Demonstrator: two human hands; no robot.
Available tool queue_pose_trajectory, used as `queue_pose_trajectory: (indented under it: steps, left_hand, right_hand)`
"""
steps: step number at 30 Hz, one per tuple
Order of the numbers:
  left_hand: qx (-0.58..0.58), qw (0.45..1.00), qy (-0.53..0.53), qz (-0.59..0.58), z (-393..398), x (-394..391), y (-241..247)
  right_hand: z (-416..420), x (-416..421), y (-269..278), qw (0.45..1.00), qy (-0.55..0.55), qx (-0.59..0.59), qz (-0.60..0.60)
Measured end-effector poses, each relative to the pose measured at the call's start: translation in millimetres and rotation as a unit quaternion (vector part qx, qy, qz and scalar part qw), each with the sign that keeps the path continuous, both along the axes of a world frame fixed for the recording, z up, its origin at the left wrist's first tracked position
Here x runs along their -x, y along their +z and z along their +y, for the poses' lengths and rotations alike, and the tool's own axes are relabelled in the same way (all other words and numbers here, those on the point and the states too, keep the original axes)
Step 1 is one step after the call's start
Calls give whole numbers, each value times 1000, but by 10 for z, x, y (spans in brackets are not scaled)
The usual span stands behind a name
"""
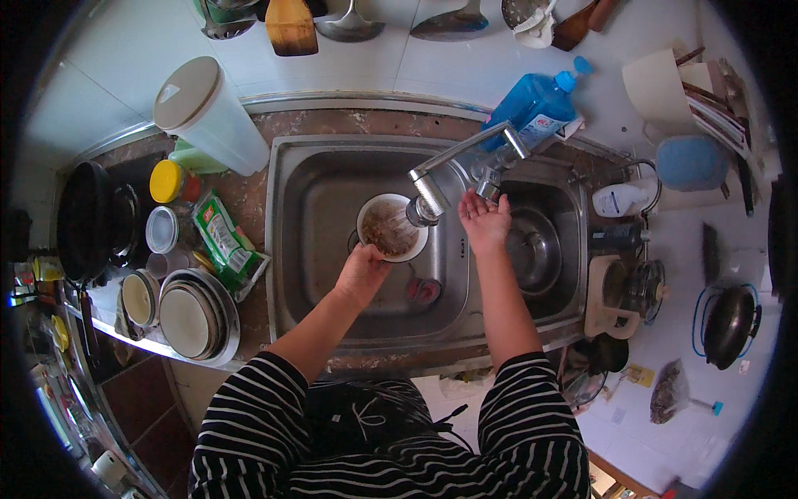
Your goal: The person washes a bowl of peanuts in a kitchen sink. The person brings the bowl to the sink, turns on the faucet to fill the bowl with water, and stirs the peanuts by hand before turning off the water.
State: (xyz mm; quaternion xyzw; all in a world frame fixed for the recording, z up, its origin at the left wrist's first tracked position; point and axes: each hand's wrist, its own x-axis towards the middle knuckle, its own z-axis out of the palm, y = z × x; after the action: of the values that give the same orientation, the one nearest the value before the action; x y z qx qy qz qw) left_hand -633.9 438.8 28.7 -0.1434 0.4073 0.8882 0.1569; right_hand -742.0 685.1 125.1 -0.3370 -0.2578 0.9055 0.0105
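My left hand (365,271) grips the near rim of a white bowl (403,258) over the large basin of a stainless steel sink (449,312). Brownish bits in water (388,232) lie in the bowl, their kind unclear. A spray of water falls into it from the head of a chrome faucet (430,193). Palm up and fingers extended, my right hand (486,218) is just below the faucet's base and lever (489,182). Whether its fingertips touch the lever is hard to tell. A small reddish round thing (424,290) lies on the basin floor.
Left of the sink stand stacked bowls (190,321), jars, a green packet (225,240) and a tall lidded plastic container (212,118). A blue detergent bottle (530,109) stands behind the faucet. The small right basin holds a metal bowl (533,249). Utensils hang above.
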Motion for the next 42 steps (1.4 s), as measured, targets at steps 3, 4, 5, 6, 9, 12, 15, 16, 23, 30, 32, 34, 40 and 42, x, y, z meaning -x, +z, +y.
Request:
queue_pose_trajectory:
  steps: [3, 4, 5, 6, 9, 12, 15, 16, 23, 30, 32, 34, 40, 42]
  left_hand:
    - [4, 1000, 5, -14, -6, -18, 52]
    - [45, 999, 3, 4, -3, -16, 82]
    - [4, 1000, 12, -5, 0, -14, 117]
    - [-5, 1000, 15, 6, 14, -2, 154]
    - [-93, 991, 25, -89, 11, 29, 281]
    - [-137, 979, 24, -149, -6, 55, 400]
    - [-133, 980, 21, -149, 2, 78, 482]
    - [-120, 981, 19, -149, 6, 81, 499]
    - [-100, 986, 9, -133, -46, 28, 409]
    - [-38, 995, -27, -84, -134, -7, 387]
    - [-34, 993, -24, -108, -185, -40, 500]
    - [-80, 977, -5, -197, -254, -83, 623]
    - [-98, 986, -27, -136, -258, -138, 751]
    - [-93, 985, -45, -139, -262, -163, 727]
  right_hand:
    - [-12, 38, -4, 999, 32, 4, 25]
    - [-13, 51, -18, 999, 34, 2, 23]
    - [-16, 65, -40, 999, 40, 1, 30]
    - [-12, 82, -63, 999, 43, -2, 32]
    - [36, 100, -126, 997, 52, -29, 48]
    - [71, 131, -162, 998, 62, -22, 6]
    - [78, 145, -158, 996, 74, -39, 1]
    - [78, 152, -146, 996, 79, -52, -4]
    - [105, 297, 28, 984, 81, -99, -126]
    - [-139, -114, 247, 970, 96, -207, -87]
    - [-334, -494, 274, 906, 195, -373, -51]
    - [-596, -783, 266, 821, 252, -512, 19]
    - [-1088, -984, 347, 498, 361, -743, 264]
    - [-1247, -958, 328, 459, 330, -793, 227]
